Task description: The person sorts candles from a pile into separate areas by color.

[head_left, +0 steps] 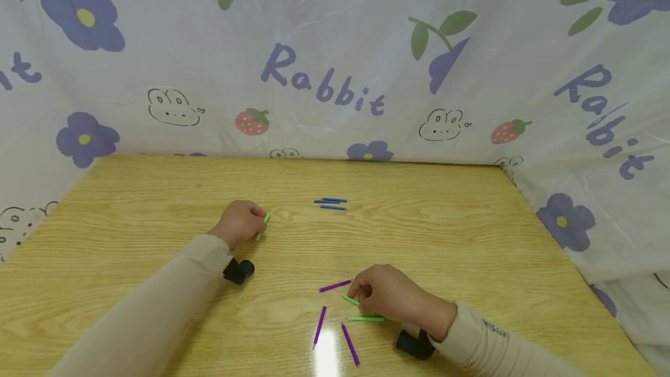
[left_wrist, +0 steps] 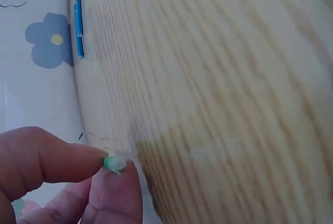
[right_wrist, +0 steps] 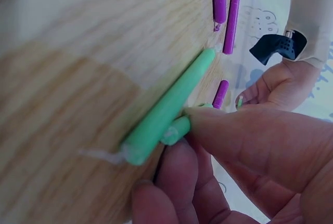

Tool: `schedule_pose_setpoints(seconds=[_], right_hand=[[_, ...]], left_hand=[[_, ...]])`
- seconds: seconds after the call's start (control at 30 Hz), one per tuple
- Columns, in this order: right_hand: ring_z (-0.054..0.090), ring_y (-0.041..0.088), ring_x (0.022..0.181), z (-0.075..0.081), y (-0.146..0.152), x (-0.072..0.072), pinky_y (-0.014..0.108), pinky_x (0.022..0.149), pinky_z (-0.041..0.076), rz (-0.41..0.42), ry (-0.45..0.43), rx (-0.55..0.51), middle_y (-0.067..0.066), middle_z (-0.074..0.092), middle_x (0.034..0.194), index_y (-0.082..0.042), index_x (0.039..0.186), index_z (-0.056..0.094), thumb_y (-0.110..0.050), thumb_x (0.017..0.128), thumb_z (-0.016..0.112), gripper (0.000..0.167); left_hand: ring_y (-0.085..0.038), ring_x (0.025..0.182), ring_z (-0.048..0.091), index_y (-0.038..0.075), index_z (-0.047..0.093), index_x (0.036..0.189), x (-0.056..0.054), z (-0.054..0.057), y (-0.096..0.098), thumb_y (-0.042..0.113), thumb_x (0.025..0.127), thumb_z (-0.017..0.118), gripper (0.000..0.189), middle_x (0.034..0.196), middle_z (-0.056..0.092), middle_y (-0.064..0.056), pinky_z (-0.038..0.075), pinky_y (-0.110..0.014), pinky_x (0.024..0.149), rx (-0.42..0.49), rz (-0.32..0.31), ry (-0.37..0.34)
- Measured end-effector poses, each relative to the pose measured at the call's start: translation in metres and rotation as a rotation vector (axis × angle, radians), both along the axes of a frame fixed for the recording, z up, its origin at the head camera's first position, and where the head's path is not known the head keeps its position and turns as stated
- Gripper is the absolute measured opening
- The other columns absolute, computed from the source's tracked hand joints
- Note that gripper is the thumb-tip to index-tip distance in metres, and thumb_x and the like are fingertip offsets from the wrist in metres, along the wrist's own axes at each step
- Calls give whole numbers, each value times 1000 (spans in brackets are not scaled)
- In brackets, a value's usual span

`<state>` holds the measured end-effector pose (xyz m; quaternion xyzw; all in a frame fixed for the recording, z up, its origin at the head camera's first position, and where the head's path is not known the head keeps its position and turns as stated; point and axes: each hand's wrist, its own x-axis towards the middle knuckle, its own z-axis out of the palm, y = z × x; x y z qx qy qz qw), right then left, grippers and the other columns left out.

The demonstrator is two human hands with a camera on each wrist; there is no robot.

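Between thumb and fingertips, my left hand [head_left: 239, 224] pinches a thin green candle [head_left: 266, 217], which slants over the table's left-middle part. In the left wrist view the end of this candle [left_wrist: 110, 163] pokes out between thumb and finger. My right hand [head_left: 389, 294], nearer the front, pinches a second green candle [head_left: 349, 299]; in the right wrist view much of that candle [right_wrist: 177, 130] is hidden by the thumb. A third green candle [head_left: 367, 319], with a pale wick, lies on the wood just in front of the right hand.
Three purple candles lie around the right hand: one behind [head_left: 335, 286], one to the left [head_left: 320, 327], one in front [head_left: 350, 345]. Several blue candles [head_left: 333, 207] lie together farther back. A printed cloth [head_left: 324, 127] borders the wooden table [head_left: 445, 220] at the back and sides.
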<state>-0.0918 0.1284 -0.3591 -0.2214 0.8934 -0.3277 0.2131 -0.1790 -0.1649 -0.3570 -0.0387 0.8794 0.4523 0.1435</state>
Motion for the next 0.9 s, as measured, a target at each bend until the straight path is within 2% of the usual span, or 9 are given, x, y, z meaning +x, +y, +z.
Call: schedule_pose_setpoints(seconds=[0.43,0.7,0.9], right_hand=[[36,10,54,0,0,-1,22,53,30,-2,-11,-6,-2,64,82,-6,89,73,11,83,57,24],[36,10,55,0,0,-1,22,53,30,-5,-23,-5,-2,63,80,-6,89,74,11,82,57,24],[34,10,54,0,1,-1,22,52,28,-4,-19,-10,-3,62,78,-6,89,73,10,83,57,24]], left_hand=[[-16,64,52,-12,59,108,-10,1,3,-7,81,56,28,100,60,-21,44,-26,59,-106,-24,-10],[-16,64,51,-11,58,111,-14,0,4,-7,83,55,28,103,58,-21,43,-26,57,-100,-42,-44],[-18,67,51,-13,57,112,-13,2,5,-9,84,54,29,109,57,-25,45,-27,59,-86,-65,-51]])
